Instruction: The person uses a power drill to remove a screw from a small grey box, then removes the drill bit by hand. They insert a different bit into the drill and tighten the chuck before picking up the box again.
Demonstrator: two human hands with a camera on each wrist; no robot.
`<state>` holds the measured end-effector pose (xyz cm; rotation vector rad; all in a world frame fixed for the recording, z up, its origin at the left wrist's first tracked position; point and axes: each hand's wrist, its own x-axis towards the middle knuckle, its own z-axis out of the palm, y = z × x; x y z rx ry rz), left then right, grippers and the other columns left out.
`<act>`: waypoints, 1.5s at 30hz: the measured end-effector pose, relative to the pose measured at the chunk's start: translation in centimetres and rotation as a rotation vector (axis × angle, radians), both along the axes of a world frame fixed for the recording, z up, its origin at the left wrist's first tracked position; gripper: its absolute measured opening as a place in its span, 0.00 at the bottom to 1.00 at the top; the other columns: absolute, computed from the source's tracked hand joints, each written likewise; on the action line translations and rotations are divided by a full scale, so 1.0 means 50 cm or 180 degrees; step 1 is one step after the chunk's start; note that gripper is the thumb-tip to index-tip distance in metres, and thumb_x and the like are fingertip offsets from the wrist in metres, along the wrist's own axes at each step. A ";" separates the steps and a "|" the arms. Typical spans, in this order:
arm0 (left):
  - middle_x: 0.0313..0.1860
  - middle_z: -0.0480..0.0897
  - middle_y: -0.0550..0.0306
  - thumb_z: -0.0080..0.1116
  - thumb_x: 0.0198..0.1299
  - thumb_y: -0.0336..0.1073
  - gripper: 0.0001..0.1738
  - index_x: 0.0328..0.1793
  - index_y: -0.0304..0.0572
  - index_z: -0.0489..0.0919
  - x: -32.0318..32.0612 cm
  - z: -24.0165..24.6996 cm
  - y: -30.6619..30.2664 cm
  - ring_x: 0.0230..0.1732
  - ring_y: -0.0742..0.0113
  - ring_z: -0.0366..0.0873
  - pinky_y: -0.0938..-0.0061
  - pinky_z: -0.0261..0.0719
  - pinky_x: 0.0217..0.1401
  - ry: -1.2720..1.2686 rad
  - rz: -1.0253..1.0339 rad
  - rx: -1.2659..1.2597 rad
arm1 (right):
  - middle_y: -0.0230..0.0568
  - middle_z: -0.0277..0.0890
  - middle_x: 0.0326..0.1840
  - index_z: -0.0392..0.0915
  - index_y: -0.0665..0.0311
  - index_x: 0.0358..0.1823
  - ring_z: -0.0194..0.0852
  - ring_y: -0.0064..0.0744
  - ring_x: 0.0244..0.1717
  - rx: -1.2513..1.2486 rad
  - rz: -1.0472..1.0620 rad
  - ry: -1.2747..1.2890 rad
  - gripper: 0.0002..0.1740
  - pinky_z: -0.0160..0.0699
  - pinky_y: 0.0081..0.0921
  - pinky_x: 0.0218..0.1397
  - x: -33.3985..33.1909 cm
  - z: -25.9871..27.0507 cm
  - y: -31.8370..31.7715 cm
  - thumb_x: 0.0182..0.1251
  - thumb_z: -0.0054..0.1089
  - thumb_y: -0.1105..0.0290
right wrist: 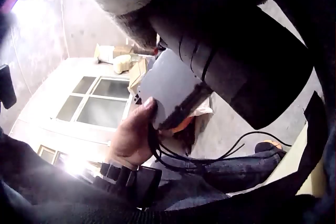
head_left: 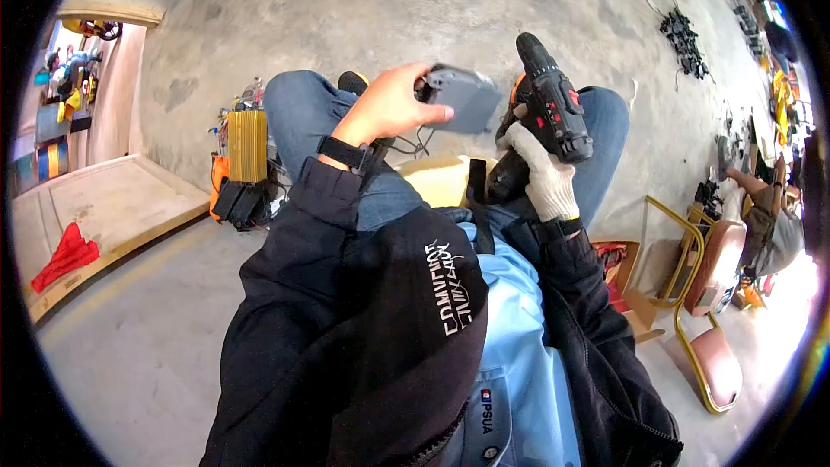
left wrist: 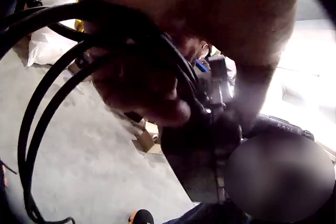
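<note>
Grey concrete floor [head_left: 380, 9] spreads under the seated person. Left of the drill [head_left: 553, 112] stand a yellow case [head_left: 246, 145] and, farther left, a low wooden platform [head_left: 104, 207] bearing a red cloth [head_left: 67, 255]. Right of the drill are padded chairs [head_left: 713, 268]. The gloved right hand [head_left: 545, 173] grips the drill's handle. Just left of the drill, the bare left hand [head_left: 389, 108] pinches a grey box [head_left: 467, 97] above the knees, with black cables [head_left: 415, 145] trailing from it.
</note>
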<state>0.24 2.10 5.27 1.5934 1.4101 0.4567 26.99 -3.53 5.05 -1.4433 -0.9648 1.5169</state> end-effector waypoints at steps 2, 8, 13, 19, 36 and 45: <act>0.46 0.89 0.45 0.80 0.50 0.43 0.34 0.61 0.31 0.81 -0.001 0.001 0.001 0.46 0.59 0.86 0.66 0.82 0.54 0.0022 -0.0223 -0.0081 | 0.34 0.84 0.46 0.81 0.64 0.59 0.81 0.23 0.43 -0.0021 -0.0090 0.0049 0.24 0.80 0.25 0.48 0.000 -0.008 0.001 0.62 0.74 0.65; 0.48 0.88 0.36 0.79 0.49 0.44 0.35 0.60 0.29 0.83 0.022 0.034 0.012 0.50 0.47 0.88 0.62 0.82 0.55 0.0496 -0.1142 -0.0360 | 0.34 0.84 0.50 0.81 0.66 0.61 0.81 0.29 0.49 -0.0332 0.0076 0.0341 0.25 0.80 0.28 0.57 -0.007 0.023 -0.006 0.61 0.73 0.71; 0.51 0.88 0.34 0.78 0.48 0.47 0.38 0.63 0.30 0.82 0.035 0.060 0.024 0.53 0.46 0.87 0.62 0.82 0.58 0.0648 -0.1442 -0.0338 | 0.41 0.84 0.55 0.80 0.69 0.64 0.83 0.32 0.49 -0.0481 0.0449 0.0470 0.30 0.82 0.31 0.56 -0.007 0.022 -0.007 0.61 0.76 0.67; 0.51 0.88 0.36 0.79 0.47 0.46 0.37 0.61 0.31 0.83 0.036 0.085 0.033 0.53 0.44 0.87 0.61 0.82 0.58 0.0685 -0.1428 -0.0603 | 0.38 0.83 0.48 0.80 0.68 0.60 0.83 0.30 0.46 -0.0445 0.0509 0.0681 0.26 0.83 0.30 0.52 -0.006 0.008 -0.004 0.62 0.75 0.67; 0.53 0.88 0.45 0.79 0.52 0.46 0.33 0.60 0.33 0.84 0.005 0.040 0.043 0.56 0.56 0.84 0.64 0.80 0.62 0.0008 -0.0803 -0.0254 | 0.34 0.78 0.50 0.76 0.66 0.63 0.77 0.28 0.50 -0.0269 0.0633 0.0762 0.28 0.80 0.29 0.55 -0.009 0.017 -0.002 0.64 0.75 0.66; 0.54 0.84 0.52 0.71 0.68 0.43 0.28 0.66 0.32 0.76 -0.026 -0.031 0.018 0.56 0.66 0.82 0.72 0.79 0.61 -0.1246 0.2168 0.0567 | 0.35 0.78 0.50 0.77 0.64 0.62 0.79 0.29 0.50 -0.0596 0.0086 0.0875 0.26 0.83 0.33 0.53 -0.004 -0.021 -0.004 0.65 0.74 0.68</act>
